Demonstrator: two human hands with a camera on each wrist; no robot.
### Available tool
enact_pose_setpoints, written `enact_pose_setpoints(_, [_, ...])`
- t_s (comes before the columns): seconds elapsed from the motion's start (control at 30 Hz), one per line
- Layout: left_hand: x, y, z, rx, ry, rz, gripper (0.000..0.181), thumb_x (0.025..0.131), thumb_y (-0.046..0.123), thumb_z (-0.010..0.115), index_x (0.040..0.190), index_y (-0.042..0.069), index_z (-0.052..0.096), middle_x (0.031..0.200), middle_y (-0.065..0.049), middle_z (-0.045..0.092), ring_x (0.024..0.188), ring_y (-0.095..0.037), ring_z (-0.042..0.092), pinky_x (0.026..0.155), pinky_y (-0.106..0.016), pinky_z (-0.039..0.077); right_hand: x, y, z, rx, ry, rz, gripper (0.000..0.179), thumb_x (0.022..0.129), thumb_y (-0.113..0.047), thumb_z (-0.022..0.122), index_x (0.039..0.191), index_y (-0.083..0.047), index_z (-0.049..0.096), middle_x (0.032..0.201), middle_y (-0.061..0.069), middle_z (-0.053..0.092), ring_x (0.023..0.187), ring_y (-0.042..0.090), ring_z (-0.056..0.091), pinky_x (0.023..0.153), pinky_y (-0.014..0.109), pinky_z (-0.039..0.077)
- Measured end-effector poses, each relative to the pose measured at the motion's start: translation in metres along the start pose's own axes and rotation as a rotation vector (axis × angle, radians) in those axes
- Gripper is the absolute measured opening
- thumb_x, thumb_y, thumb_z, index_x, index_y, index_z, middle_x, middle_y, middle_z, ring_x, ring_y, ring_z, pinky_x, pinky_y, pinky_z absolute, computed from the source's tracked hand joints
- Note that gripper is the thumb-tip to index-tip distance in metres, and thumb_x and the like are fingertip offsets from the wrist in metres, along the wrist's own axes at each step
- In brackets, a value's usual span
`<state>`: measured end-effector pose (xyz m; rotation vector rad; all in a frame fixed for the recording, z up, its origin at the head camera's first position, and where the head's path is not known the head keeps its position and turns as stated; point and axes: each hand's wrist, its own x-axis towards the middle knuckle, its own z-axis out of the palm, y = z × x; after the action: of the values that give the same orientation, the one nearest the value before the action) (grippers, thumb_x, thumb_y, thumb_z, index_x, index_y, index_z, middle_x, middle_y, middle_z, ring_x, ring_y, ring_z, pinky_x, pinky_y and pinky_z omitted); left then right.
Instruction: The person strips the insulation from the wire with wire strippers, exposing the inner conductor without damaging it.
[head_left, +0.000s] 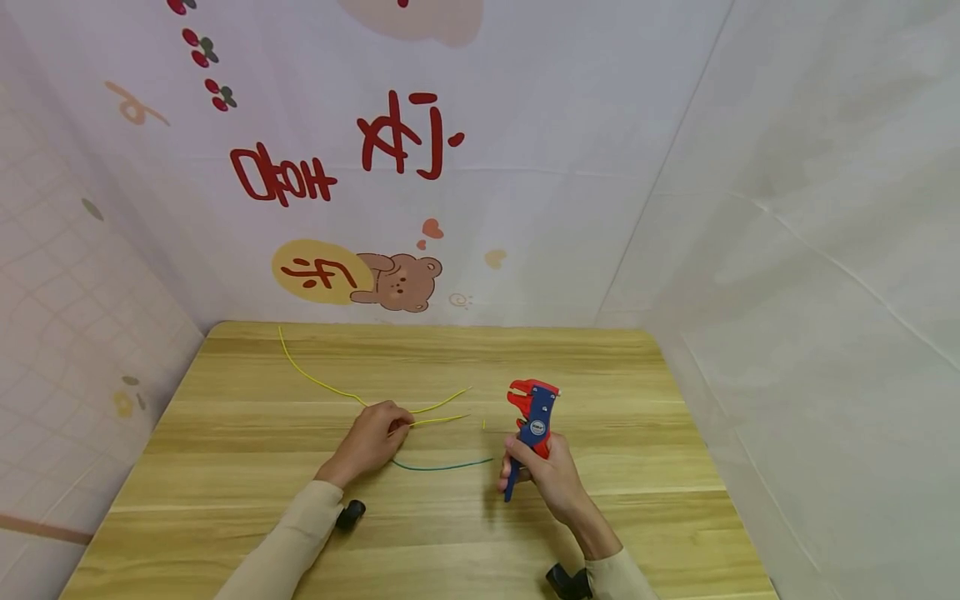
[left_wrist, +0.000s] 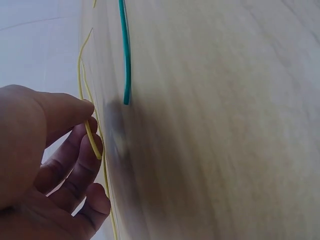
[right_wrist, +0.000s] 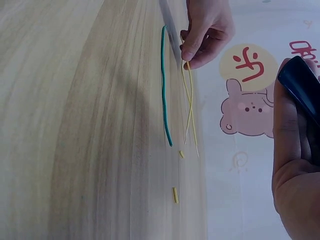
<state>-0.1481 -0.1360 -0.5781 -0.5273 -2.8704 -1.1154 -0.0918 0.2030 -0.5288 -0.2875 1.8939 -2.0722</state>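
My left hand (head_left: 372, 443) pinches a yellow wire (left_wrist: 91, 141) between thumb and finger, just above the table. The wire's free end points right, and its tip looks thin and pale. A second yellow wire (head_left: 318, 381) lies behind that hand, running from the table's back left to the right. In front of the left hand is a green wire (head_left: 442, 468), lying on the wood. My right hand (head_left: 551, 473) grips a red and blue wire stripper (head_left: 536, 417) by its handles, raised with its red jaws upward and apart. Nothing shows between those jaws.
Two small yellow offcuts, a shorter one (right_wrist: 181, 154) and a longer one (right_wrist: 175, 195), lie on the wooden table (head_left: 645, 533) beyond the wire ends. A printed cloth wall (head_left: 525, 208) stands along the back edge, with more cloth at both sides.
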Motion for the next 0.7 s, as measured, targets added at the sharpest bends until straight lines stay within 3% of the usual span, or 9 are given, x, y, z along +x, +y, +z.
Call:
enact_pose_setpoints(0.2, [0.0034,-0.0004,0.0037,-0.005,-0.008,-0.013,0.013,0.101,-0.004,0.077,0.106,0.004,0.086,0.093,-0.003,0.075,0.082,-0.009,0.061,0.075,-0.025,0.052,0.0000,0.0007,-0.0008,-0.002,-0.003,-0.003,0.019,0.120,-0.013,0.054,0.108,-0.004,0.065,0.081,0.000,0.075,0.072,0.018,0.082,0.075,0.045,0.072])
enact_pose_setpoints(0.53, [0.0066,0.0057,0.0059,-0.014,-0.019,-0.038,0.013,0.103,-0.003,0.076,0.106,0.003,0.086,0.093,-0.004,0.075,0.081,-0.008,0.061,0.074,-0.023,0.051,0.0004,0.0020,-0.0019,-0.002,0.000,0.007,0.019,0.119,-0.021,0.059,0.112,-0.004,0.065,0.082,0.000,0.075,0.072,0.017,0.082,0.076,0.044,0.072])
enact_pose_setpoints(0.7, [0.0077,0.0052,0.0085,-0.029,0.005,-0.011,0.012,0.101,-0.004,0.077,0.105,0.002,0.086,0.090,-0.004,0.075,0.078,-0.008,0.061,0.071,-0.026,0.053,0.0005,0.0024,-0.0025,-0.005,-0.003,0.005,0.021,0.119,-0.021,0.059,0.114,-0.001,0.064,0.082,0.000,0.075,0.072,0.016,0.081,0.077,0.044,0.072])
